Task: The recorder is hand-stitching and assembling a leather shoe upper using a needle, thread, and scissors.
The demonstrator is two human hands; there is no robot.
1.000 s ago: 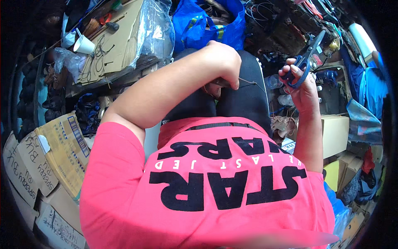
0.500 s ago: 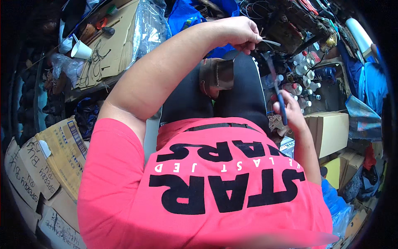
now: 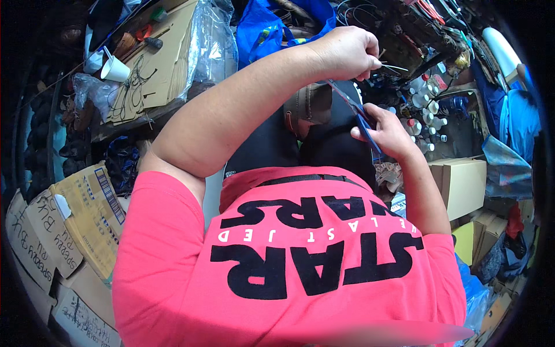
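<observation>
My left hand point(image 3: 361, 55) is raised beyond my knees, its fingertips pinched on thin whitish cord point(image 3: 393, 67) whose ends stick out to the right. Just below it, my right hand point(image 3: 390, 134) grips blue-handled scissors point(image 3: 359, 113). Their blades point up and left, toward the underside of my left wrist. Whether the blades touch anything is hidden there. Between my black-clad thighs rests a brown shoe point(image 3: 312, 107), partly covered by my left forearm.
Several capped bottles point(image 3: 425, 107) stand to the right, near a cardboard box point(image 3: 462, 185). A blue bag point(image 3: 260, 34) lies ahead. On the left, flat cardboard point(image 3: 156, 69) bears a white cup point(image 3: 115, 68); marked cartons point(image 3: 87, 214) sit below.
My right hand has moved left and up, swinging the scissors' blades from upright to pointing up-left beneath my left hand. My left hand has shifted slightly right with the cord.
</observation>
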